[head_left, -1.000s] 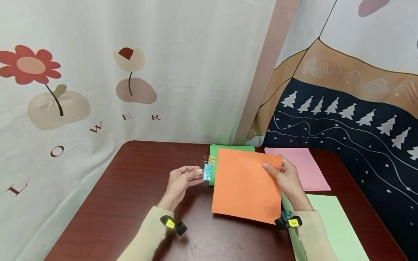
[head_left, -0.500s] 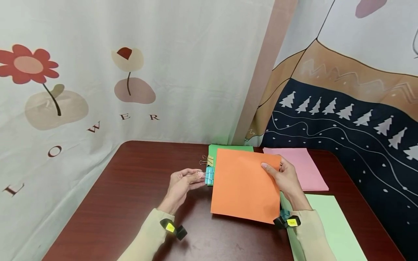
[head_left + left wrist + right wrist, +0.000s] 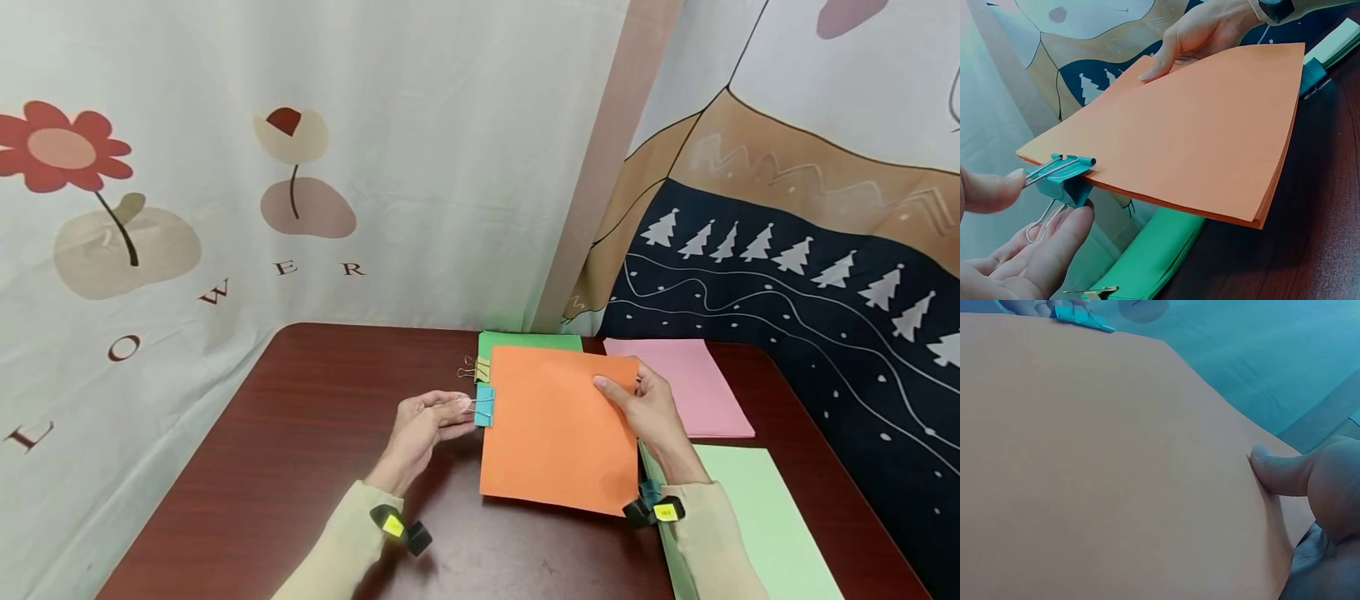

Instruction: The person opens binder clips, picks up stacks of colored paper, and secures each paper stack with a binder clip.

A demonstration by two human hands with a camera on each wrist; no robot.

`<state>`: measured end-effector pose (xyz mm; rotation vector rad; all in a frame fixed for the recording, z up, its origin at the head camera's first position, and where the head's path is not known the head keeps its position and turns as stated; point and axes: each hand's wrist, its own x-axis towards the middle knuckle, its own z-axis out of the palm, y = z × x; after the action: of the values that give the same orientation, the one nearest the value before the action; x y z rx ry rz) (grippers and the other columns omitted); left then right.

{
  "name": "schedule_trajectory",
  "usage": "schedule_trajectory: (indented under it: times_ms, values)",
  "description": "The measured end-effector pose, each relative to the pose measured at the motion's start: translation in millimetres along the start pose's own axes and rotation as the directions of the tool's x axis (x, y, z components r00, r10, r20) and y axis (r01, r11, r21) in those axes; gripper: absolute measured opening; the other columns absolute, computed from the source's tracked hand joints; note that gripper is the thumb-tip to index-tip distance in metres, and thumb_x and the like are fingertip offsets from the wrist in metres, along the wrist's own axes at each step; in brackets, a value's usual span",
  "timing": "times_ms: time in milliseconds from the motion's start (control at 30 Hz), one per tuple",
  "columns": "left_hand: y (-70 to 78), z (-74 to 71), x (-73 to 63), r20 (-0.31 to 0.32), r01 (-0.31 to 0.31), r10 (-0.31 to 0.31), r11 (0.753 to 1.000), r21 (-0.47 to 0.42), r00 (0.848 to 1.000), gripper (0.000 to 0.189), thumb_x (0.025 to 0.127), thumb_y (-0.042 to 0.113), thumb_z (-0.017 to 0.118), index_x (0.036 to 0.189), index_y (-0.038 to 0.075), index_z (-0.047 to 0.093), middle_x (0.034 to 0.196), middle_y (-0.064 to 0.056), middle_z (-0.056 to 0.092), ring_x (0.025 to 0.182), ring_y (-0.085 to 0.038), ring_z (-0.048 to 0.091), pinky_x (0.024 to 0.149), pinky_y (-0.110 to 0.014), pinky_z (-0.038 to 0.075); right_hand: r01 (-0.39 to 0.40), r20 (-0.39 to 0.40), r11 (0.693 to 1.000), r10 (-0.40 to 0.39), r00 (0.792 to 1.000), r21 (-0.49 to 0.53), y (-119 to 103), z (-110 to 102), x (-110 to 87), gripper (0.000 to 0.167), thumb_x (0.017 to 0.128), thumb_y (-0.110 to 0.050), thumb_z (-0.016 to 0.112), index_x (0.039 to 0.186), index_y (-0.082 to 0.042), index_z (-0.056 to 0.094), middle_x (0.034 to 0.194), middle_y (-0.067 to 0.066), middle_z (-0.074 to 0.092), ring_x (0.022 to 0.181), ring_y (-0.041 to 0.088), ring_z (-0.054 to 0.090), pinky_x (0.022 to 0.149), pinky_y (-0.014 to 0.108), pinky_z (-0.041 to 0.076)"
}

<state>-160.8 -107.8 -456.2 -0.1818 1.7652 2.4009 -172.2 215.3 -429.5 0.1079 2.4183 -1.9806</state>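
An orange paper stack (image 3: 558,429) is held above the dark table. My right hand (image 3: 648,412) grips its right edge, thumb on top (image 3: 1279,472). A teal binder clip (image 3: 484,405) sits clamped on the stack's left edge (image 3: 1066,178). My left hand (image 3: 427,425) pinches the clip's wire handles, thumb (image 3: 988,190) above and fingers below. The clip (image 3: 1082,315) shows at the far edge in the right wrist view.
A dark green paper stack (image 3: 525,342) with a gold clip (image 3: 474,368) lies under the orange one. A pink stack (image 3: 690,383) is at the back right, a light green stack (image 3: 757,517) at the front right. Printed curtains close off the back and sides.
The left hand has brought the teal clip onto the orange stack's left edge, where it now clamps. The stack has shifted slightly toward me.
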Motion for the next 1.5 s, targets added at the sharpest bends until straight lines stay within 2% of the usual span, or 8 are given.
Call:
schedule_trajectory:
  times_ms: [233,533,767,933,1067,1300,1433,1500]
  values:
    - [-1.5,1.2,-0.6,0.025,0.014,-0.015,1.000,0.009,1.000,0.026,0.091,0.002,0.071,0.113,-0.011,0.067,0.093,-0.007,0.076,0.085,-0.021,0.076,0.086,-0.043,0.064,-0.035,-0.022,0.999,0.035,0.999,-0.023,0.0,2.9,0.1,0.044,0.095,-0.030,0.075,0.130,-0.009,0.060,0.096,-0.006,0.074,0.079,0.013,0.072,0.071,0.029,0.063]
    - [-2.9,-1.8,0.6,0.090,0.049,-0.052,0.998,0.039,0.995,0.043,0.090,0.005,0.074,0.125,-0.014,0.058,0.099,-0.007,0.073,0.091,-0.020,0.075,0.091,-0.041,0.063,-0.074,-0.017,0.997,0.073,0.997,-0.037,-1.4,2.5,-0.7,0.045,0.095,-0.032,0.075,0.129,-0.007,0.059,0.094,-0.002,0.074,0.078,0.014,0.072,0.070,0.030,0.063]
    - [-2.0,-6.0,-1.5,0.100,0.051,-0.064,0.991,0.126,0.993,0.043,0.090,0.013,0.078,0.122,-0.009,0.059,0.103,-0.012,0.073,0.093,-0.023,0.076,0.090,-0.040,0.064,-0.079,0.021,0.993,0.081,0.996,-0.088,0.7,2.8,-2.8,0.048,0.095,-0.035,0.074,0.131,-0.007,0.059,0.094,0.004,0.073,0.077,0.017,0.072,0.070,0.030,0.061]
    - [-5.2,-12.3,-6.6,0.104,0.065,-0.081,0.988,0.143,0.991,0.045,0.090,0.012,0.078,0.122,-0.012,0.057,0.099,-0.012,0.074,0.090,-0.022,0.076,0.088,-0.038,0.064,-0.071,0.055,0.989,0.078,0.995,-0.129,5.3,3.4,-3.4,0.046,0.096,-0.032,0.074,0.131,-0.005,0.060,0.096,0.009,0.074,0.075,0.019,0.073,0.070,0.031,0.061]
    - [-7.1,-17.9,-14.1,0.142,0.084,-0.111,0.979,0.184,0.984,0.050,0.091,0.013,0.078,0.126,-0.014,0.055,0.101,-0.012,0.073,0.087,-0.022,0.076,0.088,-0.037,0.064,-0.056,0.086,0.984,0.072,0.994,-0.171,9.5,4.1,-5.2,0.047,0.098,-0.029,0.072,0.135,-0.004,0.058,0.102,0.013,0.074,0.077,0.019,0.073,0.071,0.031,0.061]
    - [-7.7,-25.6,-30.2,0.225,0.088,-0.175,0.933,0.350,0.959,0.044,0.092,0.019,0.077,0.118,-0.014,0.063,0.098,-0.019,0.076,0.082,-0.025,0.076,0.083,-0.038,0.065,-0.022,0.145,0.951,0.069,0.987,-0.308,15.3,6.3,-12.0,0.049,0.097,-0.030,0.073,0.134,-0.003,0.058,0.105,0.015,0.073,0.078,0.019,0.070,0.071,0.032,0.058]
    - [-7.2,-28.5,-39.4,0.218,0.079,-0.199,0.885,0.458,0.955,0.043,0.090,0.025,0.080,0.112,-0.009,0.067,0.092,-0.017,0.077,0.079,-0.024,0.075,0.079,-0.039,0.065,0.026,0.163,0.913,0.045,0.986,-0.408,17.4,9.4,-17.3,0.042,0.093,-0.026,0.076,0.127,-0.005,0.062,0.108,0.013,0.072,0.082,0.019,0.068,0.073,0.032,0.056]
    - [-7.3,-29.4,-43.7,0.204,0.074,-0.207,0.852,0.519,0.957,0.042,0.090,0.029,0.080,0.109,-0.007,0.069,0.089,-0.014,0.077,0.076,-0.023,0.074,0.076,-0.038,0.065,0.047,0.167,0.885,0.036,0.985,-0.464,18.1,11.6,-19.6,0.043,0.091,-0.025,0.078,0.125,-0.005,0.061,0.112,0.014,0.072,0.088,0.021,0.067,0.076,0.034,0.056]
